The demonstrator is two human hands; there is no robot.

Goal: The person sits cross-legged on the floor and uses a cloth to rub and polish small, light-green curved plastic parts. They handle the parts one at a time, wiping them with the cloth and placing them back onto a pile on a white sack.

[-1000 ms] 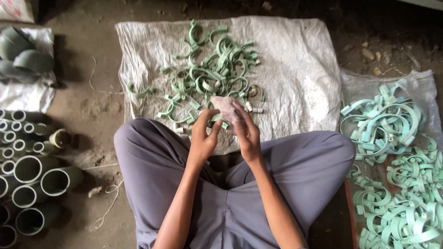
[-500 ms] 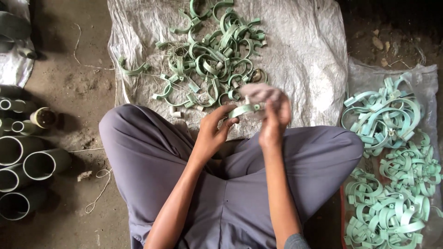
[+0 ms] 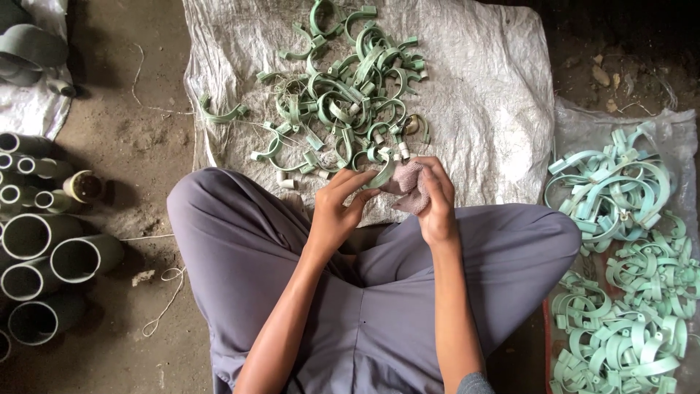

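Closest, above the crossed legs, the left hand (image 3: 337, 211) pinches a green clip (image 3: 380, 174) while the right hand (image 3: 436, 206) grips a rag (image 3: 408, 184) against it. Beyond the clip lies a clip pile (image 3: 346, 95) on a sack (image 3: 481, 95).

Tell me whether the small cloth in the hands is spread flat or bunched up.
Bunched up. The pinkish-grey rag is crumpled in the right hand, pressed against a green curved plastic clamp held by the left hand.
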